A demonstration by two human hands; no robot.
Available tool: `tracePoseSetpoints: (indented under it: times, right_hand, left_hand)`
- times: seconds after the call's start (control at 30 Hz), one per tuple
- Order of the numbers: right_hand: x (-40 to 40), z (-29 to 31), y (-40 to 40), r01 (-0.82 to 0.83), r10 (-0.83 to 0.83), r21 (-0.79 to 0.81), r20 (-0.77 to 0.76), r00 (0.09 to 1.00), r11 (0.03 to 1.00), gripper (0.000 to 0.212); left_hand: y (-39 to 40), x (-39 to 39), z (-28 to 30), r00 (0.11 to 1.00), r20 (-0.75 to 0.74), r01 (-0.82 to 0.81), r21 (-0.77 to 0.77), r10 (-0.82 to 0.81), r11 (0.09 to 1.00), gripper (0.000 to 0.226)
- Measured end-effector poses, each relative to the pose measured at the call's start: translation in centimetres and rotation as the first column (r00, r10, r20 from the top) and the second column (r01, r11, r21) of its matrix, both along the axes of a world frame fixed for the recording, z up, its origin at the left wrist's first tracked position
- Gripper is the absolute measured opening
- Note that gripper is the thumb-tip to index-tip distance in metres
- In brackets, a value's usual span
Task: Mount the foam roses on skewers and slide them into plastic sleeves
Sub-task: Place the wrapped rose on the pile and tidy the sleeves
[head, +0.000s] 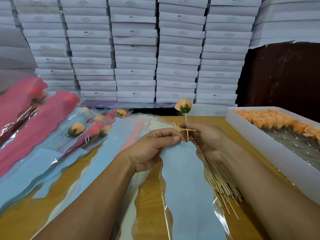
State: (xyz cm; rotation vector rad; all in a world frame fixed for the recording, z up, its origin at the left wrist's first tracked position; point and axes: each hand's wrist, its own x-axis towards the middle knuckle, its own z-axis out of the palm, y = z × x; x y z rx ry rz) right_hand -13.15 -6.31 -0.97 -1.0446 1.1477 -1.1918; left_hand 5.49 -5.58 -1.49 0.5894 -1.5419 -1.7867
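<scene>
An orange foam rose [183, 106] with a green leaf base stands upright on a thin wooden skewer [187, 130]. My right hand [207, 141] pinches that skewer below the flower. My left hand [152, 149] pinches the top edge of a light blue plastic sleeve [187, 184] that lies on the table toward me. The skewer's lower tip is right at the sleeve's mouth, between my two hands. A heap of loose skewers [223, 184] lies under my right forearm.
A white tray [270, 146] of orange roses [277, 121] stands at the right. Blue and pink empty sleeves [72, 170] fan across the wooden table [149, 196]. Sleeved roses [78, 129] pile at the left. Stacked white boxes [135, 49] wall off the back.
</scene>
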Motion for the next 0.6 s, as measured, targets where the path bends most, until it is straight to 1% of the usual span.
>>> tracePoseSetpoints:
  times: [0.07,0.13,0.2,0.23,0.37,0.43,0.5,0.6]
  right_hand:
    - [0.2,-0.2,0.5,-0.079,0.077,0.028,0.057,0.995,0.996,0.019]
    - [0.5,-0.4,0.9,-0.154,0.147,0.047,0.125,0.981,0.987,0.033]
    - [0.6,-0.5,1.1,-0.2,0.191,0.04,0.152,0.97,0.979,0.047]
    - [0.6,-0.6,1.1,-0.208,0.202,0.031,0.153,0.967,0.978,0.05]
    - [0.0,-0.9,1.1,-0.223,0.222,0.002,0.087,0.971,0.975,0.038]
    - [-0.5,-0.9,1.0,-0.207,0.205,0.009,0.084,0.975,0.978,0.033]
    - [-0.9,-0.7,0.9,-0.162,0.16,0.006,0.113,0.981,0.987,0.035]
    - [-1.7,-0.5,0.5,-0.038,0.041,-0.02,0.205,0.978,0.999,0.039]
  left_hand:
    - [-0.2,0.0,-0.1,0.998,-0.021,-0.056,0.004,0.056,0.998,0.011]
    - [-0.3,-0.1,-0.1,0.994,-0.056,-0.094,0.031,0.096,0.995,0.013]
    - [-0.3,0.0,-0.1,0.992,-0.083,-0.095,0.052,0.099,0.994,0.014]
    - [-0.3,0.0,-0.1,0.992,-0.087,-0.086,0.054,0.09,0.995,0.015]
    - [-0.2,0.0,-0.2,0.994,-0.082,-0.061,0.053,0.066,0.997,0.015]
    - [-0.1,-0.1,-0.2,0.996,-0.068,-0.053,0.05,0.056,0.997,0.012]
    - [0.1,-0.2,-0.2,0.998,-0.052,-0.035,0.054,0.038,0.998,0.01]
    - [0.1,-0.3,-0.2,1.0,-0.004,-0.024,0.066,0.024,0.998,0.009]
